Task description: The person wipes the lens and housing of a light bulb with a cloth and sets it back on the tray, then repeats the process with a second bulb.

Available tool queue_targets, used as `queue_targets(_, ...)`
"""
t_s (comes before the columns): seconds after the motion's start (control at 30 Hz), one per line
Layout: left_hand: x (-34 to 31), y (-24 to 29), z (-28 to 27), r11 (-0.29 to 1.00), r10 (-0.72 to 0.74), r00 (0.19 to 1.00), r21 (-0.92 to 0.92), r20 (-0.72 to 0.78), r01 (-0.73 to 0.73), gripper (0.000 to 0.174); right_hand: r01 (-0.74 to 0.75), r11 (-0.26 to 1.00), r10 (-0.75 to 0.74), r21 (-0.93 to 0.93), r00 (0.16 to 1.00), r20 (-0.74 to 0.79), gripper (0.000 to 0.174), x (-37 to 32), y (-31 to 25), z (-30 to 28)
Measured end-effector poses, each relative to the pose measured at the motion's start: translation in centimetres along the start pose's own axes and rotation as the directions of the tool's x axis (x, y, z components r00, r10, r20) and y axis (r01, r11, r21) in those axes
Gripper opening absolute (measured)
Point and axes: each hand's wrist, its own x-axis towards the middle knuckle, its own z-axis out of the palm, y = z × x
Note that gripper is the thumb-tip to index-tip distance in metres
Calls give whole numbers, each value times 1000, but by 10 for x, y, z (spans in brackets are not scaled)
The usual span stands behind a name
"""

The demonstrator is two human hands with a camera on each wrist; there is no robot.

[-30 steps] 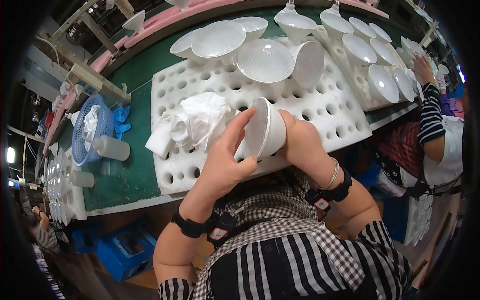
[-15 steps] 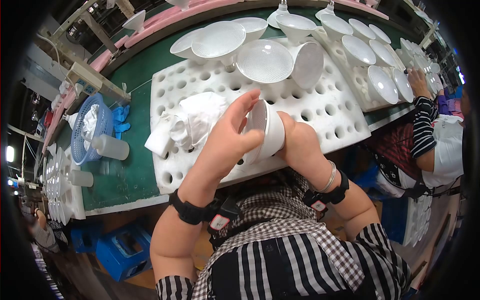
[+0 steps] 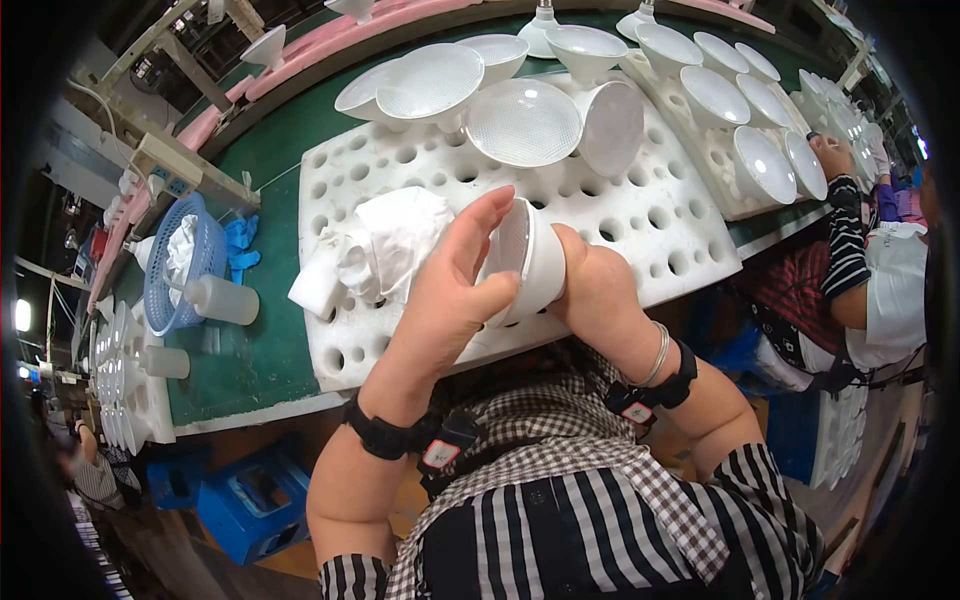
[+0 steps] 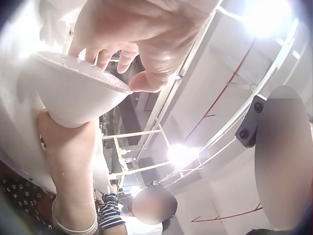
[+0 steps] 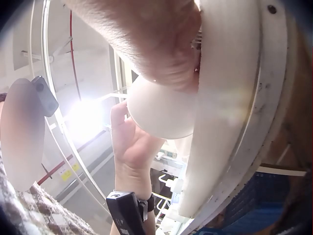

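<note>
A white cone-shaped reflector bulb [image 3: 542, 262] is held tilted over the front of a white foam board [image 3: 690, 235], its lens facing left. My right hand [image 3: 602, 285] grips the bulb from behind at its narrow end, fingers mostly hidden. In the right wrist view its curled fingers [image 5: 183, 73] cover the bulb's neck. My left hand [image 3: 455, 285] is at the lens side, fingers extended and thumb across the near rim. The left wrist view has the thumb at the rim of the bulb [image 4: 80, 100] and the fingertips over its face. A crumpled white cloth [image 3: 400, 235] lies left of the hands.
Several more reflector bulbs [image 3: 525, 120] stand at the board's back edge and on a second foam board [image 3: 715, 165] to the right. On the left are a blue basket [image 3: 212, 250], a plastic bottle [image 3: 225, 300] and a blue cloth [image 3: 240, 240]. Another person's arm [image 3: 842, 200] reaches in at right.
My left thumb has moved up from the lens's lower rim and lies across its front. The bulb has turned slightly, showing less of its lens. My right hand keeps its hold.
</note>
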Motion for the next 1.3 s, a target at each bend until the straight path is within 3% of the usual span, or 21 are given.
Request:
queue_targets(0.43,-15,-11,-13,986,59,994,149,91,-72,82,-11,1000,10,15,997,74,43,4,5,-4)
queue_targets(0.5,-20,-17,-16,986,70,994,143,86,-82,82,-117,993,111,29,979,171,56,6,4,-7)
queue_targets(0.6,-20,-18,-17,989,73,995,124,67,-81,81,-35,999,30,36,991,134,47,8,9,-5)
queue_targets(0.83,1,-3,-7,989,18,1000,145,-22,-14,77,-59,998,57,13,992,117,48,6,6,-3)
queue_targets(0.97,4,-1,-12,989,-22,999,149,26,18,82,-135,990,126,37,975,185,49,10,2,-11)
queue_targets(1.07,-14,-18,-19,972,117,991,198,59,-126,78,-174,984,156,47,950,272,52,17,3,-16)
queue_targets(1.3,-7,-12,-16,980,103,994,167,34,-107,78,-199,979,175,43,931,320,54,21,5,-17)
